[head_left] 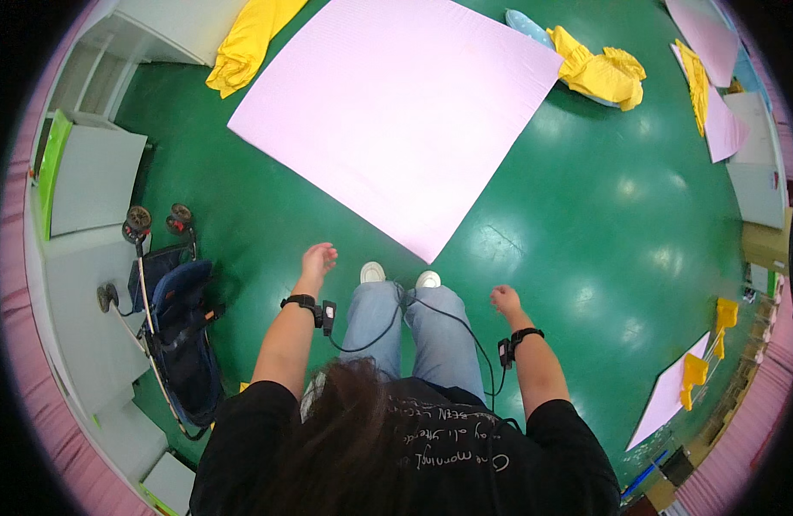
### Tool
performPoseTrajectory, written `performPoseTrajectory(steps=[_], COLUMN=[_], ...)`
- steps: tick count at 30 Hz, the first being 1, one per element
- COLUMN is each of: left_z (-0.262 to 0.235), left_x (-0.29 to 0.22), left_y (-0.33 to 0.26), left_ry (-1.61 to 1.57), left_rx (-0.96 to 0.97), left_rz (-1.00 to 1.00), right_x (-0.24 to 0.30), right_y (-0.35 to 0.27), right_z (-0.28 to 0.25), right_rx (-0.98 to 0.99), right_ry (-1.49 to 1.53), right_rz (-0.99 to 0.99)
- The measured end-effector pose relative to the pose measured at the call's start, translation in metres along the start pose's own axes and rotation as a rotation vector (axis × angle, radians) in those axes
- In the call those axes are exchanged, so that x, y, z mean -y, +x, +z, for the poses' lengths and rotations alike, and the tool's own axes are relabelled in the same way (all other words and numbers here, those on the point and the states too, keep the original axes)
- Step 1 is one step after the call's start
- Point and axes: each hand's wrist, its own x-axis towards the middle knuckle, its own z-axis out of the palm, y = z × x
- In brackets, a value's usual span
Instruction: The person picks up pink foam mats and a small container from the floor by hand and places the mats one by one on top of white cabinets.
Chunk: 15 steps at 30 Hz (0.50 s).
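Note:
My left hand [319, 258] hangs in the air over the green floor, in front of my left thigh. Its fingers are loosely bent and a little apart, with nothing in them. On the other side, my right hand [504, 299] is held out beside my right knee, its fingers curled in and no object showing. Both wrists carry a black strap with a small device and a cable. Ahead of my shoes lies a large pale pink mat [396, 112], one corner pointing toward my feet. Neither hand touches it.
At the left a dark blue stroller [177, 318] lies beside white cabinets [95, 181]. Yellow cloth [250, 43] lies past the mat's left side; another yellow cloth [603, 76] lies at its right corner. A pink panel [667, 396] with yellow pieces is at the lower right.

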Motion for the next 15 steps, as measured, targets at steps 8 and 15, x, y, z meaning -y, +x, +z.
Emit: performPoseTrajectory(steps=[8, 15], left_z=[0.054, 0.025], left_x=[0.030, 0.066], left_y=[0.161, 0.298], left_ry=[-0.094, -0.200], left_rx=[0.213, 0.020], left_rz=[-0.210, -0.081], right_x=[0.000, 0.029], right_y=[0.167, 0.272], right_z=[0.012, 0.031], right_rx=[-0.352, -0.186], right_ry=[-0.263, -0.329], right_rz=[-0.303, -0.320])
